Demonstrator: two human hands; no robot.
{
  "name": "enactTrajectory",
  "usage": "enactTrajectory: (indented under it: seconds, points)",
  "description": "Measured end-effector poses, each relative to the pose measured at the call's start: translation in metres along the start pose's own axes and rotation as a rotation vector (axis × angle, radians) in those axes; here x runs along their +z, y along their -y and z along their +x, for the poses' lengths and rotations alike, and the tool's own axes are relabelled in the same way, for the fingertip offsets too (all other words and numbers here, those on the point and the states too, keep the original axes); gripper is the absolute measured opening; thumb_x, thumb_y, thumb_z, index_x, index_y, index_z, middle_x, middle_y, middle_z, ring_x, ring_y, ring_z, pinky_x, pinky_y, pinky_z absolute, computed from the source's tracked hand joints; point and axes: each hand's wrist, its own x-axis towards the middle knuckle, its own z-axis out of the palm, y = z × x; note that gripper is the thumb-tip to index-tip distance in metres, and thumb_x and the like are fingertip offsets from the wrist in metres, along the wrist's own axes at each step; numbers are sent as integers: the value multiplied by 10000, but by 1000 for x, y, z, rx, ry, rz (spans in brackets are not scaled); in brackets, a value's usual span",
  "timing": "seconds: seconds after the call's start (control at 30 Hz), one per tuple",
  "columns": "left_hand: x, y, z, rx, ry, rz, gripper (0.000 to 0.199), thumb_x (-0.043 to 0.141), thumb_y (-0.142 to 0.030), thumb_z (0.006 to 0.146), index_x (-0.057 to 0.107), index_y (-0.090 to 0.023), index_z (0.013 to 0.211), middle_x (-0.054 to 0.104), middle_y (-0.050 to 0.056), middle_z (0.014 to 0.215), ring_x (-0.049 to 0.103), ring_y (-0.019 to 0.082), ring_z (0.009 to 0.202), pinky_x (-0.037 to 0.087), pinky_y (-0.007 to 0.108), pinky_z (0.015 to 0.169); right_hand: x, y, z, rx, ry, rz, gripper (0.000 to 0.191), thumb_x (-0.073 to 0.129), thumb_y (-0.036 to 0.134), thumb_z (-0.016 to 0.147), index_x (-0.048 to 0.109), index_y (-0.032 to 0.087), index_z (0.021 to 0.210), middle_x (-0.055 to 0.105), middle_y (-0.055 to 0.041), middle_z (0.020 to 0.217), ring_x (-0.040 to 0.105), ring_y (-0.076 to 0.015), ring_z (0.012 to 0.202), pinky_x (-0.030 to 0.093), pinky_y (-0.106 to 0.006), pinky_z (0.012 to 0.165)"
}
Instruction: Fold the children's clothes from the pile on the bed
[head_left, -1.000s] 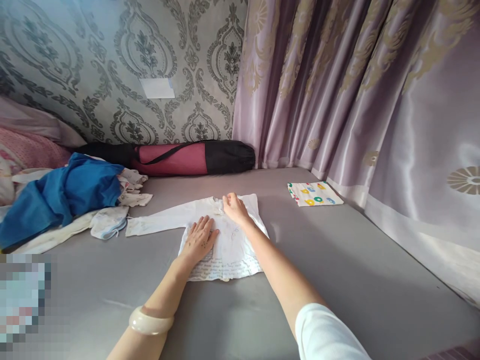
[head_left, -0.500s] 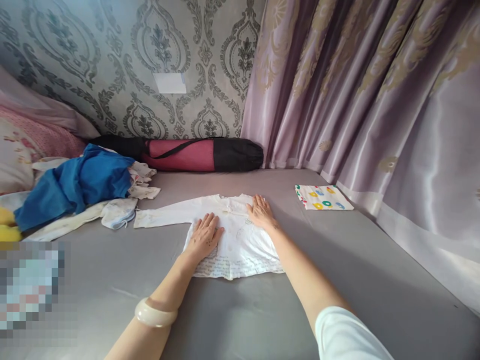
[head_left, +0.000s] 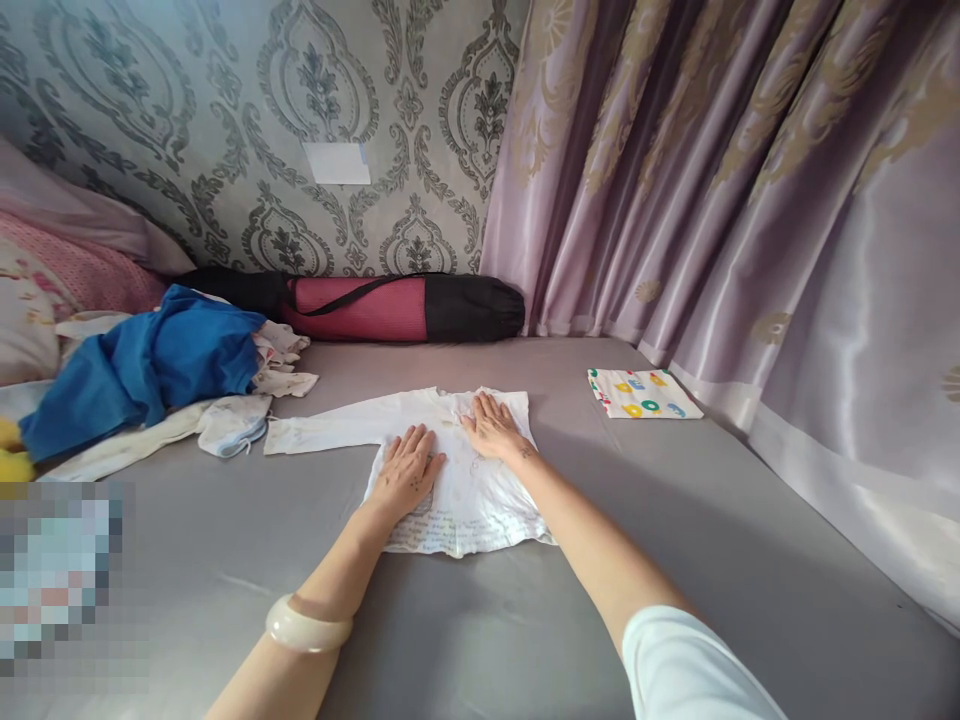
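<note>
A small white long-sleeved shirt (head_left: 450,490) lies spread on the grey sheet (head_left: 465,640), with faint printed lettering along its hem. Its left sleeve stretches out flat to the left; no sleeve shows sticking out on the right side. My left hand (head_left: 409,468) rests flat on the left half of the shirt's body, fingers extended. Flat on the upper right of the chest, just below the neckline, lies my right hand (head_left: 491,428), its fingers stretched forward. Neither hand grips the cloth. The palms hide part of the fabric.
A folded white cloth with colourful prints (head_left: 645,394) lies to the right. At left are a heap of clothes with a blue garment (head_left: 157,355) and a blurred patch (head_left: 56,575). A red and black roll bag (head_left: 360,308) lies along the wall, beside the curtain (head_left: 675,180).
My right hand has slid left across the shirt, from its right shoulder towards the middle of the chest. My left hand stays in place on the cloth.
</note>
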Motion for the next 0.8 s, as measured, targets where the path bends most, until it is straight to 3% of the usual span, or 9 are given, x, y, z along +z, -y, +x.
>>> enactTrajectory:
  seconds: [0.17, 0.27, 0.37, 0.43, 0.5, 0.57, 0.6, 0.67, 0.8]
  points:
    - [6, 2, 1, 8, -45, 2, 486, 317, -383, 983, 448, -152, 1391, 400, 152, 1525, 311, 256, 1443, 256, 457, 1172, 7, 19, 0, -117, -129, 16, 661, 198, 426, 1001, 211, 43, 1540, 110, -145, 1622, 57, -247, 1502, 28, -433, 1204]
    - [9, 3, 2, -3, -79, 1, 432, 295, -285, 977, 472, -170, 1354, 448, 136, 1495, 362, 244, 1417, 286, 447, 1159, 13, 30, 0, -169, -57, 59, 639, 219, 412, 998, 233, 74, 1540, 135, -127, 1622, 80, -246, 1501, 48, -441, 1205]
    - [0, 5, 5, -5, -61, -9, 390, 336, -257, 957, 510, -166, 1293, 475, 136, 1468, 407, 248, 1385, 333, 424, 1129, 2, 25, 5, -165, 0, 210, 612, 247, 429, 995, 330, 113, 1512, 257, -120, 1592, 208, -230, 1477, 175, -404, 1189]
    - [-10, 5, 10, 7, -17, -22, 351, 388, -257, 938, 541, -167, 1241, 528, 135, 1406, 495, 249, 1305, 406, 380, 1064, -16, 9, 9, -155, -45, 315, 562, 241, 422, 998, 439, 165, 1456, 420, -97, 1520, 377, -197, 1403, 310, -332, 1124]
    - [-22, 1, 16, 2, 14, -40, 317, 415, -257, 931, 570, -179, 1196, 595, 120, 1304, 588, 241, 1172, 471, 347, 967, -35, -17, 10, -76, -140, 361, 482, 289, 374, 986, 573, 198, 1333, 604, -71, 1357, 553, -174, 1240, 412, -273, 1012]
    - [-30, -9, 25, 1, 4, -59, 296, 417, -246, 933, 593, -191, 1164, 637, 100, 1215, 619, 230, 1090, 488, 331, 920, -49, -46, 7, 181, -232, 322, 348, 417, 310, 920, 702, 193, 1084, 738, -44, 1053, 667, -166, 981, 477, -227, 821]
    - [-33, -17, 31, 18, -7, -69, 287, 420, -232, 931, 607, -194, 1146, 649, 93, 1184, 618, 225, 1083, 483, 327, 925, -52, -60, 5, 329, -265, 279, 309, 453, 306, 893, 720, 180, 984, 747, -44, 930, 678, -165, 880, 476, -215, 739]
    - [-34, -36, 45, 84, -5, -83, 274, 421, -195, 924, 638, -194, 1091, 668, 85, 1128, 613, 216, 1082, 467, 317, 945, -53, -82, -1, 432, -279, 249, 329, 432, 308, 896, 720, 151, 871, 725, -67, 775, 670, -171, 744, 453, -216, 625]
    - [-24, -72, 75, 157, 39, -77, 289, 395, -171, 930, 671, -188, 1013, 682, 87, 1089, 614, 220, 1065, 466, 328, 938, -40, -94, -7, 491, -270, 239, 350, 424, 333, 906, 721, 162, 836, 722, -109, 786, 683, -201, 771, 445, -238, 614]
